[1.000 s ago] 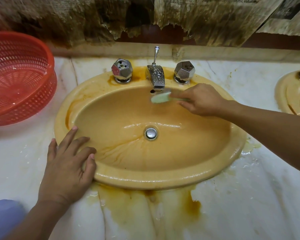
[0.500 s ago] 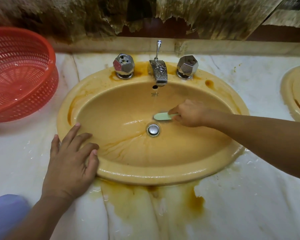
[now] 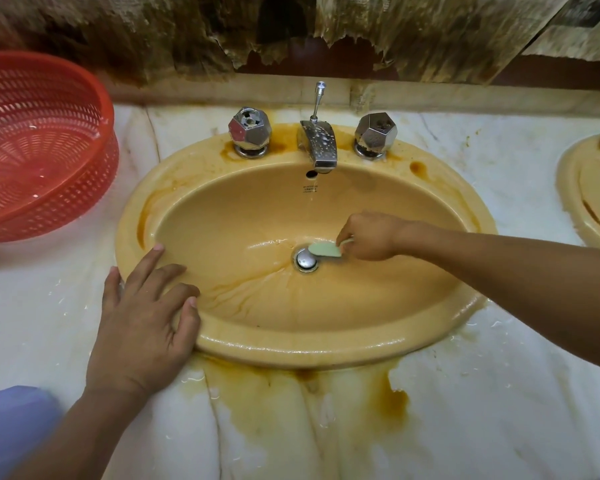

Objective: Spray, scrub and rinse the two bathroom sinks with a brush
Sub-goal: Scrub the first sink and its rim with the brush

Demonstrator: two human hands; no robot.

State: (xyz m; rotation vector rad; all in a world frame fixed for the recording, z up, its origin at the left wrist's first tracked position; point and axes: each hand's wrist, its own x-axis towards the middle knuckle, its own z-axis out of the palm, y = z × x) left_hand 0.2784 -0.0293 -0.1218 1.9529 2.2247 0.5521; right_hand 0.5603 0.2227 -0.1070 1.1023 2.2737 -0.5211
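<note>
White marble counter (image 3: 499,393), wet and streaked rusty brown, under a wall of torn, stained paper (image 3: 430,36). A yellow oval sink (image 3: 291,348) is set in it. My view is from the head camera, looking down. The right hand (image 3: 371,237) reaches into the bowl with its fingers curled round the handle of a pale green brush (image 3: 324,250), so that grip is closed on it. The brush head points left from the grip and lies at the edge of the drain (image 3: 305,260); I cannot tell whether it is touching or just above. The drain sits just left of the grip. Beyond the grip is a chrome spout (image 3: 319,143) beaded with drops, and a thin stream (image 3: 311,206) falls from it just past the knuckles. There are two faceted knobs, one beyond and left (image 3: 250,129), one beyond and slightly right (image 3: 376,130). The left hand (image 3: 142,320) is well left of the grip and nearer me, lying flat on the sink's rim with straight, spread fingers, the tips over the inner edge, holding nothing. A red basket (image 3: 39,143) stands far left on the counter, apart from the sink. A second sink (image 3: 589,188), far right of the grip, is cut by the frame edge. A brown stain runs down the counter from the near rim. There is something blue (image 3: 11,427) at the lower left corner, but I cannot tell what.
</note>
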